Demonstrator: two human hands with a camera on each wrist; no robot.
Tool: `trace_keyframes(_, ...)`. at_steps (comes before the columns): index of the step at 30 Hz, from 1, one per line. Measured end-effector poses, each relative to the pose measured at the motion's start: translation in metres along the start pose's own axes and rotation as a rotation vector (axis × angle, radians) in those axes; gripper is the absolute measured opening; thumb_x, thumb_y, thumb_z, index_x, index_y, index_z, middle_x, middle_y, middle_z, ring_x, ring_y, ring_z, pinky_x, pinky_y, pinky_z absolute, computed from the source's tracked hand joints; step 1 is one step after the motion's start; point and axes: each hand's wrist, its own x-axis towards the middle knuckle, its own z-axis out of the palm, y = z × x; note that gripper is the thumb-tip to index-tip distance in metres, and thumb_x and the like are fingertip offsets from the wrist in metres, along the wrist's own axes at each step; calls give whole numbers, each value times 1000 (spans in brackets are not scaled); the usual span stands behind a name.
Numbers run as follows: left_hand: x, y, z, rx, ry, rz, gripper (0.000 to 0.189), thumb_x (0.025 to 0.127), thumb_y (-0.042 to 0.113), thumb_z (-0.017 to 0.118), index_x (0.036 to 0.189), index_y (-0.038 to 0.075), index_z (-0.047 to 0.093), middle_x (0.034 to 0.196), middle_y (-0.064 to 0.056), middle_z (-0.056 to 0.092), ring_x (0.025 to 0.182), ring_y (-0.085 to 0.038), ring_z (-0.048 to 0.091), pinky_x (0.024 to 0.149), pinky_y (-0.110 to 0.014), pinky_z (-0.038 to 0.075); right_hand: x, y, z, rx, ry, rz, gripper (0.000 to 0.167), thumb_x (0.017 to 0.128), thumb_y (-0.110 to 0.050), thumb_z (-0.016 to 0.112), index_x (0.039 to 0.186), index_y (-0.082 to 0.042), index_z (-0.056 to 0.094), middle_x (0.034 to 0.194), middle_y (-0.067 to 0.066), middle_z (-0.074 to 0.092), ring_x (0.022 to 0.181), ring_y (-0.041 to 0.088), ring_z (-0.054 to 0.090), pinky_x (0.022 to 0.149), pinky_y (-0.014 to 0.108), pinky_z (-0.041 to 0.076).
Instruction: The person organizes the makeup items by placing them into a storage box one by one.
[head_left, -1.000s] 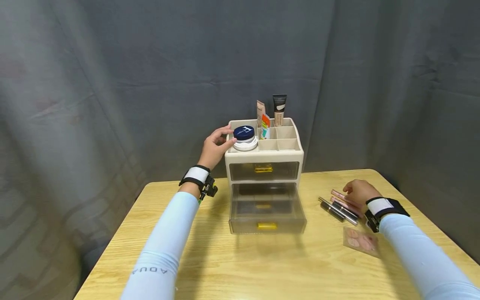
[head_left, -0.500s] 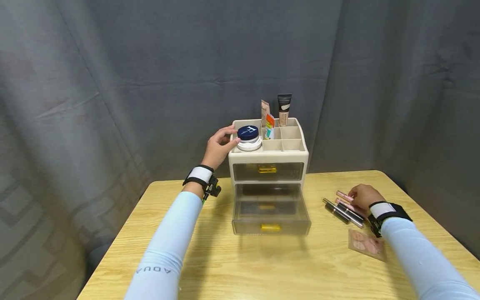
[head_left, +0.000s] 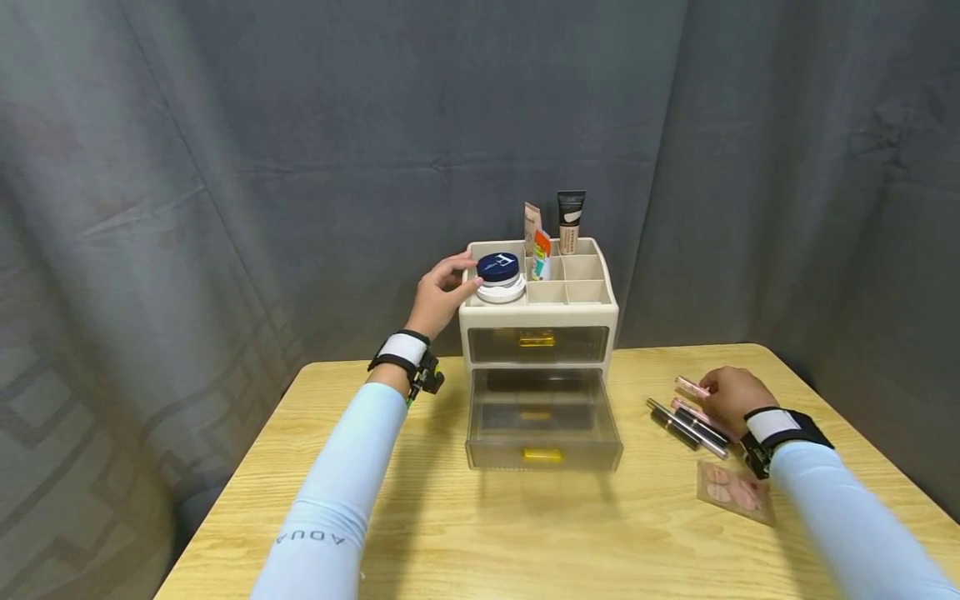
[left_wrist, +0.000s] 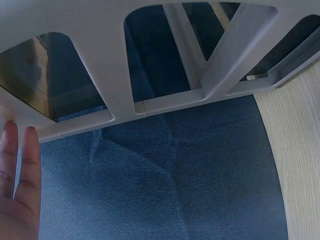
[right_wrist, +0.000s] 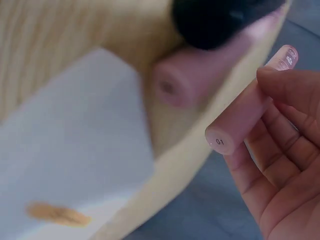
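Note:
My right hand pinches a pink lip gloss tube marked 01 between thumb and fingers, just over the table's right side. Beside it lie a second pink tube and several slim dark tubes. At the upper left side of a cream cosmetics organizer, my left hand rests with straight fingers on its edge. The thumb is near a navy-lidded jar that sits on a white round case. In the left wrist view, two fingers reach along the organizer's side.
The organizer's lower clear drawer is pulled out; the upper drawer is closed. Upright tubes stand in the back compartments. A makeup palette lies near the right forearm. A grey curtain hangs behind the table.
The head view has shifted slightly, moving everything a little to the right. My right hand has taken hold of the pink tube and raised it slightly. The left hand stays at the organizer.

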Motion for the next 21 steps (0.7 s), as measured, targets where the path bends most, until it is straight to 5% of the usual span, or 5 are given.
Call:
trace_keyframes(7,1,-4,-1,-9,5,13,31,87,2,70,115,-11,63,137,-22,52,92,-27,57,81,-25,43,-7,-25,-26,-48,49,-107,22,81,1,67,100,13,65,87,24,66,81,40,62,71,54,48)
trace_keyframes(13,3,-3,-1,-15,0,22,31,88,2,70,115,-11,63,138,-23,51,96,-39,56,81,-26,43,-13,-49,-45,-78,102,-196,19,83,1,68,99,11,67,80,13,66,72,27,61,66,48,50)
trace_keyframes(21,2,-2,0,-1,-1,4,32,88,3,70,116,-10,63,139,-21,51,91,-21,56,81,-26,43,-35,-94,-73,-99,114,-293,18,85,-1,70,102,6,71,84,8,68,72,19,61,64,42,51)
